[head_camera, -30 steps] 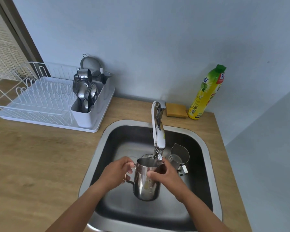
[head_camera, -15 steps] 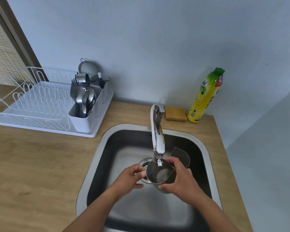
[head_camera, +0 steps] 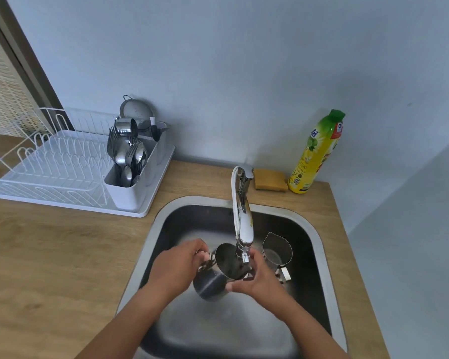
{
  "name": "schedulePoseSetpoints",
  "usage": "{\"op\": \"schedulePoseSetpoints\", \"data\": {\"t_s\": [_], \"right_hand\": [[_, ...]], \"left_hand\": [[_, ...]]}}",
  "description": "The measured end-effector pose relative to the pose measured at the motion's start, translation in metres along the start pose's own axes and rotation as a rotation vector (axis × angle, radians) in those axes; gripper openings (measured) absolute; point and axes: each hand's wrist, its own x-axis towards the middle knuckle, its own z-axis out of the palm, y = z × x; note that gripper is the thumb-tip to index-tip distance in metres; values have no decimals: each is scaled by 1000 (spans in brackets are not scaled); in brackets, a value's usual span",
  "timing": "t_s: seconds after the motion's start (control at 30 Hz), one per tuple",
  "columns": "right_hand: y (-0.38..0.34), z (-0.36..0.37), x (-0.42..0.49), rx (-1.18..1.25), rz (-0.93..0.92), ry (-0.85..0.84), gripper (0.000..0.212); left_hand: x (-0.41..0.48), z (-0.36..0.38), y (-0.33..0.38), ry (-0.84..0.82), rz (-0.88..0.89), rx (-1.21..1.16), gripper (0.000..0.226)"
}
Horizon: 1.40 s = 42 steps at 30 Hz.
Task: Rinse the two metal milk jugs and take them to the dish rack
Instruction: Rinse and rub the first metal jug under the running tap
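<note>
Both hands hold the first milk jug point(head_camera: 219, 274) over the middle of the sink point(head_camera: 319, 242), directly beneath the tap point(head_camera: 241, 218). The left hand point(head_camera: 178, 268) is closed on the handle side; the right hand point(head_camera: 257, 277) is clamped on the rim and wall nearest the spout. The jug is tilted with its mouth towards the tap outlet, judged so that water can reach the inside; no stream can be made out.

The second milk jug point(head_camera: 277, 248) stands upright at the right side of the basin, just beside the right hand, untouched.

The dish rack point(head_camera: 62, 174) sits at the worktop's back left, its cutlery holder point(head_camera: 130, 187) full. The route there appears unobstructed. A sponge point(head_camera: 270, 180) and detergent bottle point(head_camera: 318, 151) stand at the back right corner.
</note>
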Motion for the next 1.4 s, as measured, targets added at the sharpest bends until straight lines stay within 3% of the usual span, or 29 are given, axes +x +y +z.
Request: {"op": "schedulePoseSetpoints", "data": {"t_s": [0.07, 0.23, 0.4, 0.57, 1.4], "right_hand": [[1, -2, -2, 21, 41, -36, 81], [4, -16, -2, 3, 71, -29, 71], [-1, -12, 0, -22, 89, -65, 69], [4, -23, 2, -59, 126, -58, 71], [6, -17, 5, -49, 141, -73, 77]], "left_hand": [[0, 0, -6, -90, -42, -22, 12], [-9, 16, -6, -261, -181, -433, 11], [-3, 29, -13, -209, -182, -372, 10], [-1, 34, -6, -273, -180, -436, 11], [3, 46, -14, -271, -194, -466, 9]]}}
